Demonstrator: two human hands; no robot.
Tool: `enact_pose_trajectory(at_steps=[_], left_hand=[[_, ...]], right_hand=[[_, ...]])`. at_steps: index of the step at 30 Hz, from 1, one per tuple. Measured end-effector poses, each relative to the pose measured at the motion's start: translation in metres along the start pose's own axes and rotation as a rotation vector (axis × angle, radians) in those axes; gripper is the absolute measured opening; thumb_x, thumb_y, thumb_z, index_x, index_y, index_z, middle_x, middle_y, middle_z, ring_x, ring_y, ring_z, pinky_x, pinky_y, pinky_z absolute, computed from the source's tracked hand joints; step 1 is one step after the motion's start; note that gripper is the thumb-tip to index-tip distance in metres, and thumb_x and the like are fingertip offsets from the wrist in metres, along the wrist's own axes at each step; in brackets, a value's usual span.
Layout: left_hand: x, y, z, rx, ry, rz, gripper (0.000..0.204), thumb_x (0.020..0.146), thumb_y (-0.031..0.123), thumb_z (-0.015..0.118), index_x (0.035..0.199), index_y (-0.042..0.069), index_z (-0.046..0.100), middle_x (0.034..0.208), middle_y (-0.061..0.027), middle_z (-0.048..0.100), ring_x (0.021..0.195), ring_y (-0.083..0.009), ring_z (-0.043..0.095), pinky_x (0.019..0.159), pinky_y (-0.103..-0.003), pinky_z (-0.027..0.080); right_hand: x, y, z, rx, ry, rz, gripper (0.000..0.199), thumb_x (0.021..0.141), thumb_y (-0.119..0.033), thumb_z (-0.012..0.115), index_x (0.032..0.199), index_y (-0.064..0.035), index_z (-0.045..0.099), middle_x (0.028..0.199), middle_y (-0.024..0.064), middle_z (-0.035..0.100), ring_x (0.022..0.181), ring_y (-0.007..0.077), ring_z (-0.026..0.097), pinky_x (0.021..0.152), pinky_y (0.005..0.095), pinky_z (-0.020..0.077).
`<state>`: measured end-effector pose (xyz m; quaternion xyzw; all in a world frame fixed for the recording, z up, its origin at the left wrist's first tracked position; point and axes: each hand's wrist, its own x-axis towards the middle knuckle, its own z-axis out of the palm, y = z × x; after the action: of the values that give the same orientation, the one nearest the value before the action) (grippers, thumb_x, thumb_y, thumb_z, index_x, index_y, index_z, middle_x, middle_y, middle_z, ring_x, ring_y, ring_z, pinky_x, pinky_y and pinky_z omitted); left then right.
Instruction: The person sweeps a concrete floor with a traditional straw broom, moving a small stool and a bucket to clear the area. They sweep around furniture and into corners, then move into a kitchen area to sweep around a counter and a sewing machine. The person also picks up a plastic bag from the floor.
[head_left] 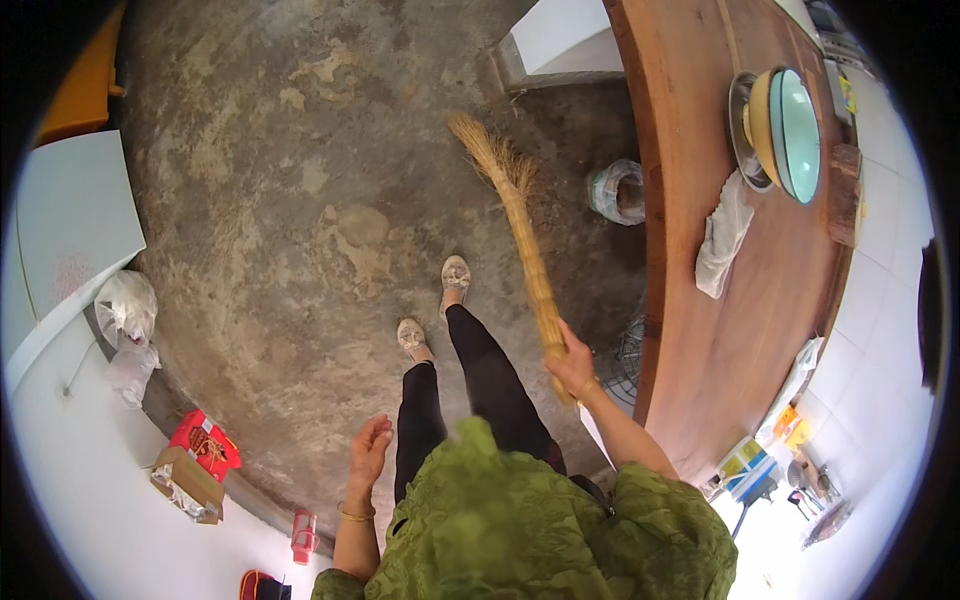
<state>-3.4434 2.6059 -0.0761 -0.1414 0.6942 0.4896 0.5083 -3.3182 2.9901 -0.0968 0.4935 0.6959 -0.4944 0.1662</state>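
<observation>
Gripping the straw broom by its handle end in the closed right hand, long axis slanting forward-left to bristles on the concrete floor beside the wooden tabletop, left hand hanging loosely open, empty

Right hand grips straw broom over concrete floor; left hand empty.
</observation>
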Motion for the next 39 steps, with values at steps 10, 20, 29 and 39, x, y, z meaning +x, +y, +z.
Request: enact_pose_trajectory(at_steps=[10, 20, 29, 39], left_hand=[[-0.016, 0.010, -0.008, 0.081, 0.002, 0.012, 0.030, 0.080, 0.004, 0.055, 0.110, -0.002, 0.054, 0.097, -0.0103, 0.060, 0.089, -0.0162, 0.057, 0.079, -0.028, 0.046], [-0.020, -0.003, 0.003, 0.035, -0.017, 0.058, 0.029, 0.081, 0.005, 0.055, 0.110, -0.001, 0.053, 0.094, -0.0075, 0.060, 0.086, -0.0136, 0.056, 0.076, -0.026, 0.046], [-0.005, -0.027, 0.006, 0.004, 0.004, -0.004, 0.031, 0.082, 0.002, 0.053, 0.112, -0.003, 0.051, 0.099, -0.0115, 0.059, 0.090, -0.0157, 0.056, 0.079, -0.026, 0.045], [0.013, -0.050, 0.030, 0.039, -0.016, -0.241, 0.032, 0.081, 0.001, 0.053, 0.112, -0.003, 0.051, 0.100, -0.0120, 0.059, 0.092, -0.0168, 0.055, 0.082, -0.027, 0.045]], right_hand=[[0.122, -0.013, 0.019, 0.266, 0.218, 0.133, 0.054, 0.062, -0.007, 0.069, 0.111, 0.0025, 0.050, 0.080, 0.0094, 0.059, 0.065, 0.0157, 0.055, 0.058, 0.0300, 0.0473], [0.025, -0.067, 0.097, -0.063, -0.429, -0.069, 0.082, 0.062, -0.008, 0.067, 0.135, -0.0029, 0.028, 0.093, 0.0136, 0.060, 0.082, 0.0169, 0.057, 0.073, 0.0262, 0.0453], [-0.012, -0.018, 0.037, 0.216, 0.005, -0.096, 0.077, 0.067, 0.006, 0.060, 0.135, 0.0006, 0.024, 0.094, 0.0071, 0.056, 0.069, 0.0097, 0.054, 0.058, 0.0232, 0.0474], [0.072, 0.061, 0.004, 0.314, 0.314, 0.098, 0.076, 0.067, 0.001, 0.062, 0.134, 0.0006, 0.027, 0.082, 0.0050, 0.056, 0.063, 0.0105, 0.053, 0.055, 0.0235, 0.0457]])
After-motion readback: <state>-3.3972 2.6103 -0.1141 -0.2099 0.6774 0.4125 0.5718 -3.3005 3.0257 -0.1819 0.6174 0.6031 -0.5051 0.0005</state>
